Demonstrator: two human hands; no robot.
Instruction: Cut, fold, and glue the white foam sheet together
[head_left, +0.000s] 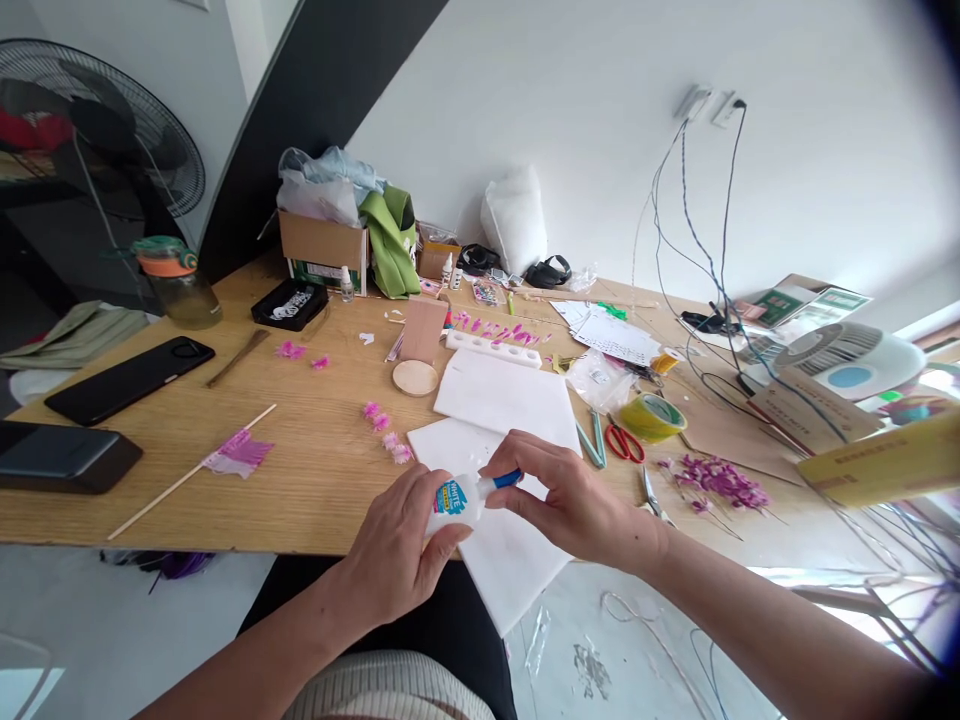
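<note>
A white glue bottle [454,502] with a blue and yellow label lies tilted in my left hand [405,540], whose fingers and thumb wrap around it. The thumb and fingertips of my right hand [574,495] pinch its blue cap [508,479] at the nozzle end. Whether the cap is still seated on the nozzle I cannot tell. Below both hands, white foam sheets [517,560] reach over the table's front edge. To the left on the wood lie small pink fluffy flowers [390,440] and a thin stick [187,480] with pink fringed paper attached.
Red-handled scissors [625,442], yellow tape [652,416], metal scissors [654,497] and a heap of purple flower pieces [720,484] lie on the right. A phone [131,380] and a drinking bottle [178,285] are at the left. Cables hang by a small white fan [840,360].
</note>
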